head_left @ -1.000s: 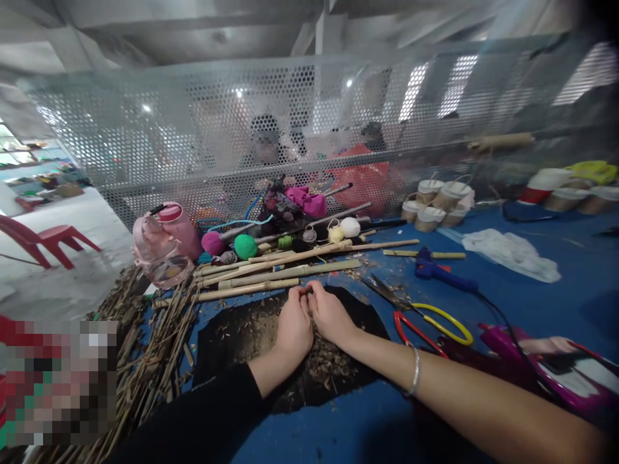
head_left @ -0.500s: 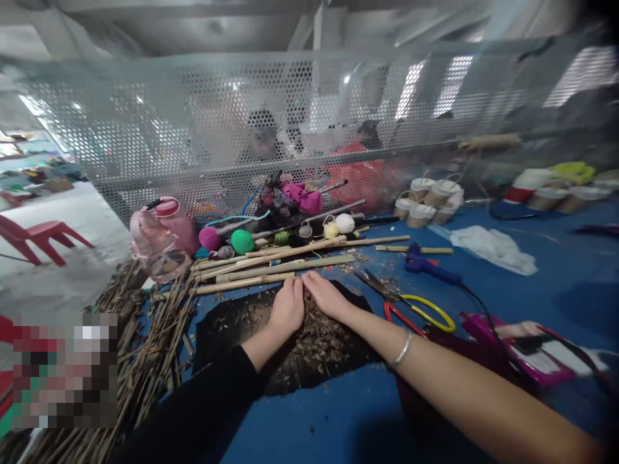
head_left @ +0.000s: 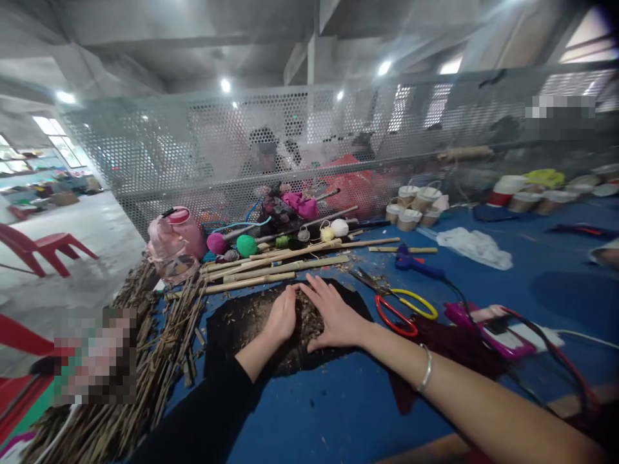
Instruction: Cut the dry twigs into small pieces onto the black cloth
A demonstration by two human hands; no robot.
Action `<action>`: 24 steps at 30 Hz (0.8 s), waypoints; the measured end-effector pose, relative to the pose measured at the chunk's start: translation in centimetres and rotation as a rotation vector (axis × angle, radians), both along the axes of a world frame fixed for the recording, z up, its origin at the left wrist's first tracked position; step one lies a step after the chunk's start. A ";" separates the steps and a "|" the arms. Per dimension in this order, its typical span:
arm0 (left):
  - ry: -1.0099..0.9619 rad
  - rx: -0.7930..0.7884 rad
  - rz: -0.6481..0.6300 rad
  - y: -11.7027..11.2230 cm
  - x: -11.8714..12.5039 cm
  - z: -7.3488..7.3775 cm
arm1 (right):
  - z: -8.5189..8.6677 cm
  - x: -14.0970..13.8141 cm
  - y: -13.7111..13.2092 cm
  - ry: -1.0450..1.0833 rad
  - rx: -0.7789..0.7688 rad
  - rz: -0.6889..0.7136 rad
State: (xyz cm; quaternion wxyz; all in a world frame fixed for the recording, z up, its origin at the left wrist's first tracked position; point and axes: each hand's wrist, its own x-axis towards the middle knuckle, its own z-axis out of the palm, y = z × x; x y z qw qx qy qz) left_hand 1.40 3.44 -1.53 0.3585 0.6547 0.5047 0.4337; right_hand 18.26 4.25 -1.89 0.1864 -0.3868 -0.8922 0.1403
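Note:
My left hand (head_left: 279,317) rests on a black cloth (head_left: 227,322), its fingers curled together; anything inside them is hidden. My right hand (head_left: 338,316) is beside it, fingers spread and thumb apart, over a pile of brown dry plant scraps (head_left: 305,322). The fingertips of both hands almost meet at the far side of the pile. To the right of the cloth lie scissors (head_left: 394,303) with one red and one yellow handle, blades partly open.
Bamboo sticks (head_left: 271,270) and yarn balls (head_left: 246,245) lie behind the cloth. Bundled dry twigs (head_left: 159,348) spread along the left. A blue glue gun (head_left: 411,261), a magenta box with cables (head_left: 498,332) and paper cups (head_left: 409,218) stand right. A perforated screen (head_left: 193,148) closes the back.
My right hand has opened from a closed grip beside the left and spread over the scraps. The left hand stays near the same spot, slightly lower. The camera view has tilted up.

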 end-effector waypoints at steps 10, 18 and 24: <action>0.270 0.214 -0.262 0.1 -1.4 -1.4 | 0.8 -0.1 2.0 0.201 -0.184 -0.047; 0.395 0.220 0.016 -1.6 0.2 -0.9 | 0.9 0.9 2.8 0.713 -0.327 -0.356; 0.208 0.101 0.316 -1.4 3.5 -0.7 | -0.2 -3.3 1.6 0.837 -0.212 -0.495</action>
